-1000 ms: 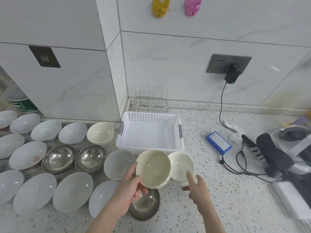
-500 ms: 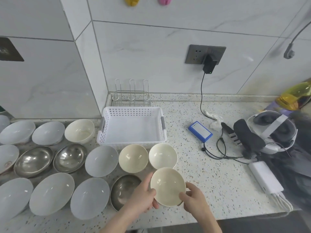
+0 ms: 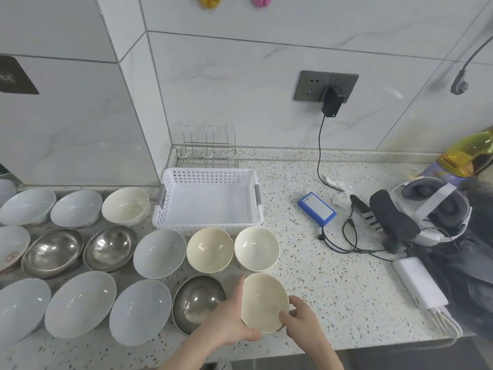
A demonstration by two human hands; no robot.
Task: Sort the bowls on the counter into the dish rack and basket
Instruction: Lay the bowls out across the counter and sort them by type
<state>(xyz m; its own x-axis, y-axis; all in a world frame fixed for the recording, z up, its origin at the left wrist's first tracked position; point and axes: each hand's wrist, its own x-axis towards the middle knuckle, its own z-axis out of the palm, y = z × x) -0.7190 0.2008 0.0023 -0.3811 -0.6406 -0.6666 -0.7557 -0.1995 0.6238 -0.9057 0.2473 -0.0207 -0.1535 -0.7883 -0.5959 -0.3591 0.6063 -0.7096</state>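
Note:
Both my hands hold one cream bowl point(image 3: 262, 300) near the counter's front edge: my left hand point(image 3: 229, 319) grips its left rim and my right hand point(image 3: 298, 319) holds its right rim. Behind it stand two more cream bowls point(image 3: 209, 249) point(image 3: 256, 248). A steel bowl point(image 3: 196, 300) sits just left of my left hand. Several white, steel and cream bowls fill the counter to the left. An empty white plastic basket point(image 3: 210, 174) stands behind them, with a wire dish rack point(image 3: 208, 150) against the wall.
On the right lie a blue battery pack point(image 3: 316, 208), black cables point(image 3: 346, 236), a white power bank point(image 3: 418, 285) and a headset point(image 3: 432, 209). A charger point(image 3: 331, 102) is plugged into the wall socket. The counter's front edge runs just below my hands.
The cream bowl has come down from in front of the basket to the counter's front. My right hand, empty before, now holds its right rim. The view has shifted right.

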